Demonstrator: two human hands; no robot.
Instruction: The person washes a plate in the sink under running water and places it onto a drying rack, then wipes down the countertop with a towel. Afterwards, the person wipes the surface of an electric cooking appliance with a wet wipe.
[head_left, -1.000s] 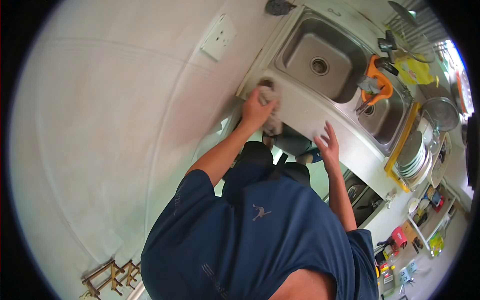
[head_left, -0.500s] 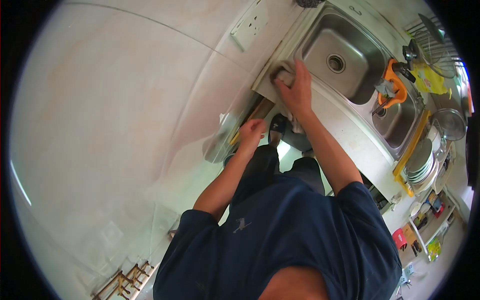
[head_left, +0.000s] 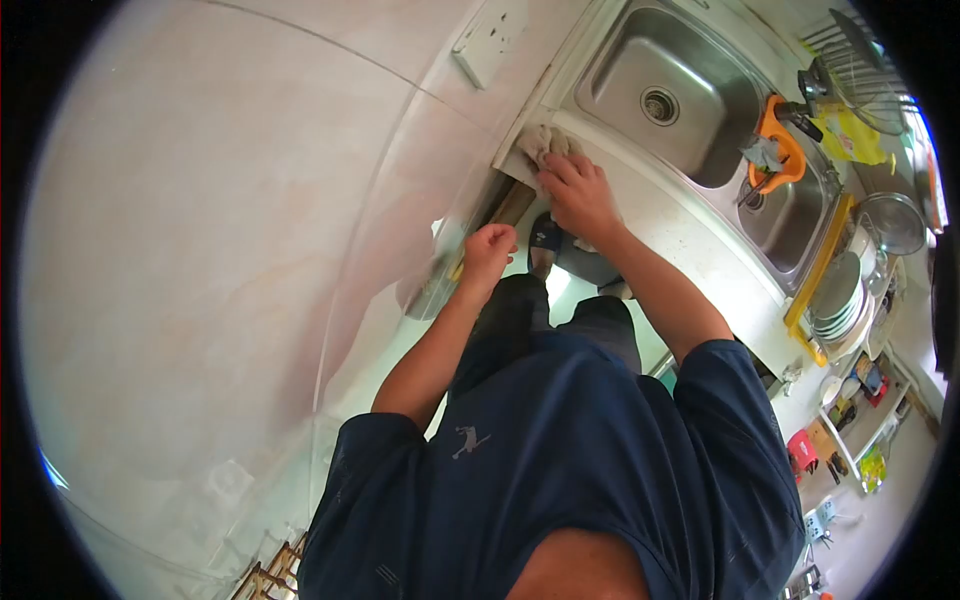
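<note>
My right hand [head_left: 580,200] presses a crumpled greyish-beige cloth [head_left: 541,146] against the pale counter [head_left: 665,232], near its corner by the wall. Its fingers are bent over the near part of the cloth, while the bunched rest sticks out past the fingertips. My left hand [head_left: 488,255] hangs in the air beside the counter's end, fingers curled in loosely, with nothing visible in them.
Beyond the counter strip lies a steel double sink [head_left: 672,100]. An orange strainer-like item [head_left: 783,150] sits across the smaller basin. Stacked plates [head_left: 842,300] stand at the right behind a yellow edge strip [head_left: 820,275]. A socket plate [head_left: 490,40] is on the tiled wall.
My right hand has moved down and left, turning flatter over the cloth, which now bunches ahead of the fingers near the counter's corner. My left hand stays curled, shifted slightly with the view.
</note>
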